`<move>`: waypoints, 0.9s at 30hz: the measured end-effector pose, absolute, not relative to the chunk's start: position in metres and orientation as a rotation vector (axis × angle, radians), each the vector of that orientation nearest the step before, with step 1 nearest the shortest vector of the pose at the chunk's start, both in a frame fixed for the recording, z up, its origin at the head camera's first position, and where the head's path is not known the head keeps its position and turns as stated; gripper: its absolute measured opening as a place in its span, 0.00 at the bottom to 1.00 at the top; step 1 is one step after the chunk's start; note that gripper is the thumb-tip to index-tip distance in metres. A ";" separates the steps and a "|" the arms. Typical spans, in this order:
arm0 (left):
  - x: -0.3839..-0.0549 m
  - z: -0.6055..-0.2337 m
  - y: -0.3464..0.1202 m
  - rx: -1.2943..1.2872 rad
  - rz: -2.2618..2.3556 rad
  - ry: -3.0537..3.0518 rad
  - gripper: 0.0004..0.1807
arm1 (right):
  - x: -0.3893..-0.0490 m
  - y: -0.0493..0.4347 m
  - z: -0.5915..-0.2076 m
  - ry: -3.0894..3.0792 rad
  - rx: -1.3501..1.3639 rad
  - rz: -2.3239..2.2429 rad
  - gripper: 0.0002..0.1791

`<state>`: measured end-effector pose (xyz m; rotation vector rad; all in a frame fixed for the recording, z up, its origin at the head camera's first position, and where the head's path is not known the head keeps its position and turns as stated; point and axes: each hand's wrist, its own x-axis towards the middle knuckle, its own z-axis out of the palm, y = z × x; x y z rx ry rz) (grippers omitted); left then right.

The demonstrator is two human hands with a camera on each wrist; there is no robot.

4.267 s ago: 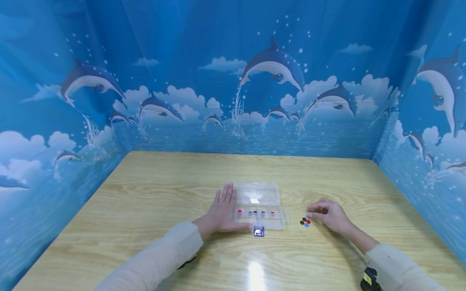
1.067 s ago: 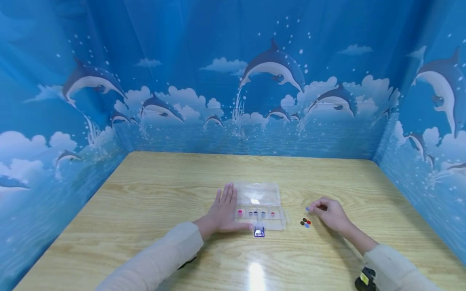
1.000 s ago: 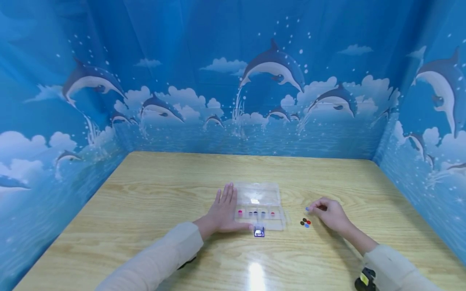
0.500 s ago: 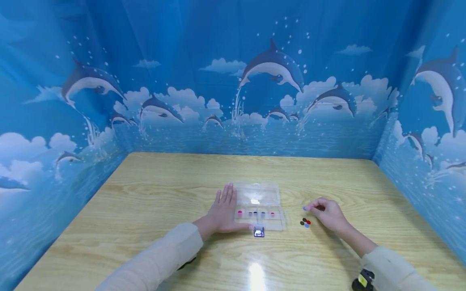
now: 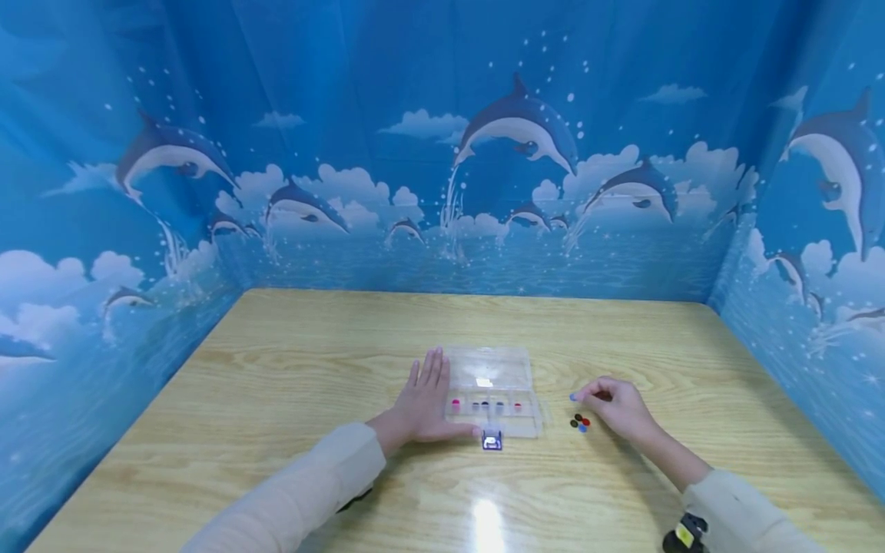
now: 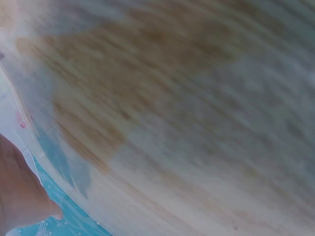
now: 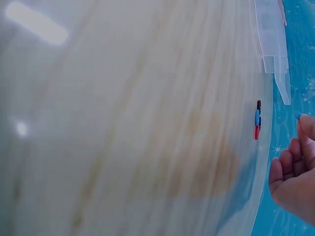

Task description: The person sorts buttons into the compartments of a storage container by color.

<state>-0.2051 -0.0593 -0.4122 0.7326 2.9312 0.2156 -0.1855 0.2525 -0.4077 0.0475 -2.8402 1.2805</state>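
Observation:
My right hand [image 5: 618,407] pinches a small blue disc [image 5: 573,397] between thumb and forefinger, just above the table. In the right wrist view the disc [image 7: 298,117] peeks from the fingertips, and the other fingers [image 7: 288,164] curl inward. Below it lie several small discs: dark ones, blue ones and a red disc [image 5: 586,422]. A clear plastic box [image 5: 518,427] stands with its lid [image 5: 487,367] raised back; pink, dark and blue pieces sit in its upper compartments. My left hand [image 5: 423,407] lies with straight fingers along the box's left side, thumb at its front edge.
At the box's front edge is a purple-rimmed clear clasp [image 5: 492,440]. The wood-grain table [image 5: 332,346] is bordered by a blue dolphin curtain [image 5: 359,253] at the back and sides. A bright light reflection falls on the near table surface.
My right hand has lifted the blue disc off the group and carried it slightly left, towards the box. My left hand and the box have stayed in place.

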 end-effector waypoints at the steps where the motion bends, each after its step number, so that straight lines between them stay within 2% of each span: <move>1: -0.205 -0.412 -0.059 0.733 0.215 2.931 0.65 | -0.185 0.252 -0.408 -2.837 0.052 1.288 0.07; 27: -0.205 -0.412 -0.059 0.715 0.240 2.920 0.65 | -0.186 0.235 -0.409 -2.812 0.062 1.529 0.06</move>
